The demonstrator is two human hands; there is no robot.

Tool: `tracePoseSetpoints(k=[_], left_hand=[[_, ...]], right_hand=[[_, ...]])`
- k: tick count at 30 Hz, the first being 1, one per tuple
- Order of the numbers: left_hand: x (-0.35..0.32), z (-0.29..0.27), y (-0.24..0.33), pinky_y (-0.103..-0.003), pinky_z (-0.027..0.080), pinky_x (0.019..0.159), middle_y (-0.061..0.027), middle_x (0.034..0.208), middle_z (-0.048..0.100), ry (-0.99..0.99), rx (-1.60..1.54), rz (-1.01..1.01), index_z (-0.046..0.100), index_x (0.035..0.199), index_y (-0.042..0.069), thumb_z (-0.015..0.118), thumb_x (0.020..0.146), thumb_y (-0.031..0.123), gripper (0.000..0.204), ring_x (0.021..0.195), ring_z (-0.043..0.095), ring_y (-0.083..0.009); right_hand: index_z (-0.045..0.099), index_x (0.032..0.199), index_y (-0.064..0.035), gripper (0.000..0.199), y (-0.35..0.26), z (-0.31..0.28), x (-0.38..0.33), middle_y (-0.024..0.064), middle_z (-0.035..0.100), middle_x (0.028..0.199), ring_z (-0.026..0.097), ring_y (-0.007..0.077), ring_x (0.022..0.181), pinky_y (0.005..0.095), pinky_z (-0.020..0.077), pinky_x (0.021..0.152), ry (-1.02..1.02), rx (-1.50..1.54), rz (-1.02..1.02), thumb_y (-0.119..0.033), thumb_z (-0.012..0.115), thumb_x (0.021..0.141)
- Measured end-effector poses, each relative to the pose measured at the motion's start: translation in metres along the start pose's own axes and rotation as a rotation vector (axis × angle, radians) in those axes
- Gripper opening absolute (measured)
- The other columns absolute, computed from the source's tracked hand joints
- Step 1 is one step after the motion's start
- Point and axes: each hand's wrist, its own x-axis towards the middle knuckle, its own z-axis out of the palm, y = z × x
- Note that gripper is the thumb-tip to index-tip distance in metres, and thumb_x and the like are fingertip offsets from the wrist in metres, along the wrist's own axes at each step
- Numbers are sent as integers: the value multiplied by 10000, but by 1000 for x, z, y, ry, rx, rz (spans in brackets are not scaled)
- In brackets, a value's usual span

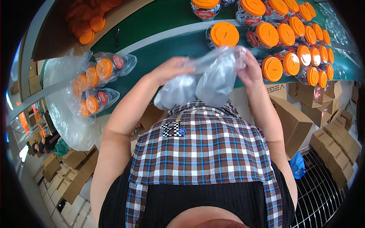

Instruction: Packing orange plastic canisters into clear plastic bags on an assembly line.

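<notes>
Translucent, greyish plastic is spanning the gap between the hands, blurring along its upper edge. Fingers of the right hand (251, 72) are pinching the top of the plastic bag (216, 85), with little gap showing between thumb and fingertips. Fingers of the left hand (171, 71) are extending inward, blurred and partly spread, and are meeting the film; whether they are gripping it cannot be told. The bag is lying to the left of the right fingers and bodyward of them, its long axis running from that pinch down toward the wearer with a slight leftward slant; the right hand is being the nearer to its upper end. Glossy and crumpled, the film is puffing into two lobes, one hanging beneath the left fingers; no jar is showing inside. Just beyond the fingers, an orange-lidded jar (224, 35) is standing on the green work surface (156, 49); rightward, rows of similar jars (286, 34) are standing, and well leftward, bagged jars (104, 68) are lying.
</notes>
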Motion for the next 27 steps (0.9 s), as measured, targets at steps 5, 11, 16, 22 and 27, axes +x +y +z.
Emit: tracePoseSetpoints(k=[5, 11, 16, 22, 27], left_hand=[[102, 9, 1, -247, 482, 714, -76, 880, 659, 273, -47, -48, 668, 964, -4, 610, 883, 150, 183, 795, 592, -125], [113, 7, 3, -249, 473, 676, -75, 861, 656, 275, -119, -69, 665, 953, -1, 587, 901, 183, 206, 763, 586, -124], [102, -2, -2, -251, 465, 638, -75, 843, 653, 304, -204, -85, 663, 942, 3, 563, 920, 216, 236, 731, 580, -123], [81, -7, -18, -253, 454, 592, -74, 821, 649, 350, -335, -89, 659, 929, 7, 535, 942, 255, 278, 693, 573, -122], [83, -9, -33, -263, 459, 582, -78, 824, 655, 412, -320, -93, 661, 931, 13, 523, 951, 275, 296, 689, 582, -129]], right_hand=[[671, 1088, 39, 243, -13, -8, 68, 113, 692, 951, 616, 167, 812, 272, 534, 699, 306, -641, -286, -134, 610, 928], [664, 1126, 17, 282, -26, 1, 110, 97, 686, 1010, 634, 169, 905, 254, 536, 794, 293, -1125, -212, -193, 582, 956], [676, 1055, 8, 237, -7, -23, 103, 83, 684, 909, 608, 153, 782, 246, 524, 700, 249, -1359, -197, -161, 539, 962], [652, 933, 13, 193, 37, -21, 50, 66, 646, 803, 541, 127, 622, 216, 450, 564, 295, -1027, -115, -159, 565, 939], [623, 889, -36, 170, 27, -18, 72, 8, 579, 741, 480, 70, 609, 159, 365, 529, 161, -697, -48, -183, 567, 953]])
